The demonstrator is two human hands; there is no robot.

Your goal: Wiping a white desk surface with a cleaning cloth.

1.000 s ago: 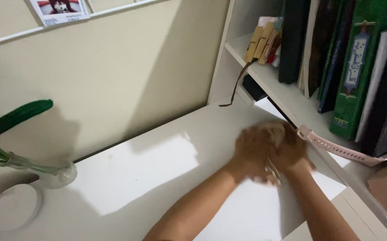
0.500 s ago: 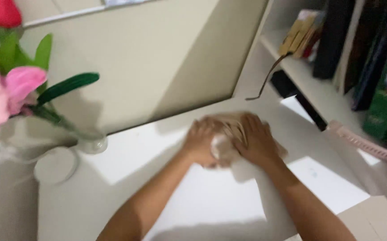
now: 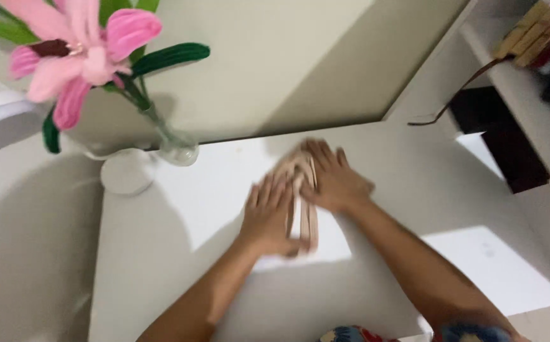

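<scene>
- Wooden sticks [image 3: 305, 209], centre frame, flat on white tabletop [image 3: 180, 190]; likely light, stiff, prone to scatter.
- Left hand [image 3: 268, 215] and right hand [image 3: 331, 180]: fingers spread, pressing the sticks flat.
- Best gripped bundled from both sides.

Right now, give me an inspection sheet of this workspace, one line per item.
Surface: white desk, part lit, part in shadow.
Job's things: bundle of flat wooden sticks lying on the desk.
Clutter: glass vase with pink flowers; round white disc beside it.
Grippers: left hand and right hand pressed flat on the sticks, fingers spread.
Cables: brown strap hanging from the shelf.
Surroundings: cream wall; blurred wooden pieces on the shelf.
</scene>
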